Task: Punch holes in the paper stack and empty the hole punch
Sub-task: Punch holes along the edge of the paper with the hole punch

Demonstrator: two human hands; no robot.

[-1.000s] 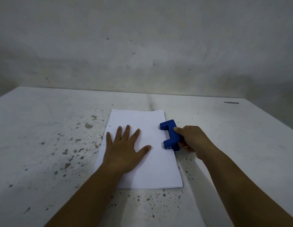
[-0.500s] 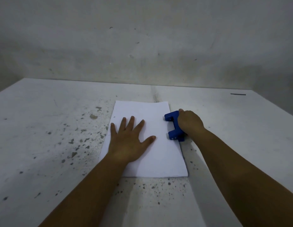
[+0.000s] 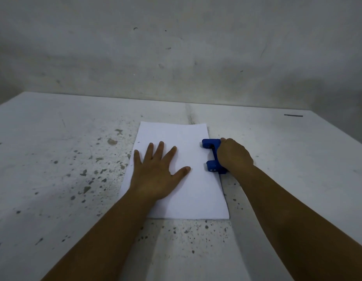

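A white paper stack (image 3: 188, 199) lies lengthwise on the table in front of me. My left hand (image 3: 155, 175) rests flat on its left half, fingers spread. A blue hole punch (image 3: 211, 156) sits over the stack's right edge, its two arms reaching onto the paper. My right hand (image 3: 233, 156) lies on top of the punch's back part, fingers curled over it and pressing down. Two small holes show near the paper's left edge (image 3: 138, 142).
The white table (image 3: 54, 179) is speckled with dark chipped spots, mostly left of and in front of the paper. A grey wall (image 3: 176, 57) rises right behind the table's far edge. A short dark mark (image 3: 293, 115) lies at the far right.
My right hand has shifted from gripping the punch at its side to lying on top of it. The left hand stays flat on the paper.
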